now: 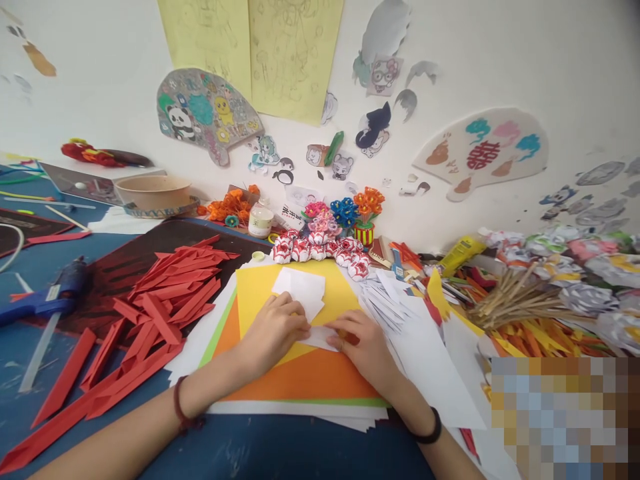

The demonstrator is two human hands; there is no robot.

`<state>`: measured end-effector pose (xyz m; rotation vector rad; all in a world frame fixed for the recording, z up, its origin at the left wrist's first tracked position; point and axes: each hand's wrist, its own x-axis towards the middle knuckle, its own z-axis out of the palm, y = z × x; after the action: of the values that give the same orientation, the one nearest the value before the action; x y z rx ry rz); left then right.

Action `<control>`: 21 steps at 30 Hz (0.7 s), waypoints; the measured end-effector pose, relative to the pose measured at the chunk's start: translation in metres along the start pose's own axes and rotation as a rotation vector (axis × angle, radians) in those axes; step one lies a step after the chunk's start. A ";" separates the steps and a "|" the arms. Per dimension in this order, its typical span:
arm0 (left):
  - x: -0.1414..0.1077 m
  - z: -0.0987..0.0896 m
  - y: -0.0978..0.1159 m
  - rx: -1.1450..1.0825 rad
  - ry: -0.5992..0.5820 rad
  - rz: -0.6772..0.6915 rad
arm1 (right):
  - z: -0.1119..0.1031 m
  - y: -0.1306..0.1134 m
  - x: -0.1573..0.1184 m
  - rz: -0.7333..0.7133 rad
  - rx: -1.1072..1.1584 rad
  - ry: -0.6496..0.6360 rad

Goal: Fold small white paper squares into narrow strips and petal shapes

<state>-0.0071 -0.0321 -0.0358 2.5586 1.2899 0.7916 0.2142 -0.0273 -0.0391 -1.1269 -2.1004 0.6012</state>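
Note:
Between my two hands lies a small strip of white paper (319, 338), gripped at both ends. My left hand (286, 320) pinches its left end, fingers closed. The fingers and thumb of my right hand (364, 343) close on the other end. Just beyond my left hand rests a stack of small white paper pieces (300, 288). Beneath everything are a yellow sheet (257, 287) and an orange sheet (300, 381), on top of green and white sheets.
Folded red paper strips (170, 293) pile up on the left beside a blue glue gun (55, 297). Paper flowers (320, 248) and a small bottle (261, 220) stand behind. To the right lie white sheets (435, 353), wooden sticks (515, 297) and orange-yellow paper strips (550, 338).

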 end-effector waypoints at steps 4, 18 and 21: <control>-0.001 -0.001 0.003 0.042 -0.024 0.033 | 0.001 0.001 -0.002 -0.151 -0.045 0.014; -0.005 -0.003 0.010 0.499 -0.058 0.358 | 0.002 -0.010 -0.008 -0.465 -0.716 0.019; -0.005 -0.002 0.010 0.525 -0.008 0.417 | 0.003 -0.009 -0.009 -0.469 -0.696 0.037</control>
<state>-0.0035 -0.0428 -0.0318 3.3163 1.0827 0.5506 0.2105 -0.0400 -0.0387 -0.9050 -2.4942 -0.4015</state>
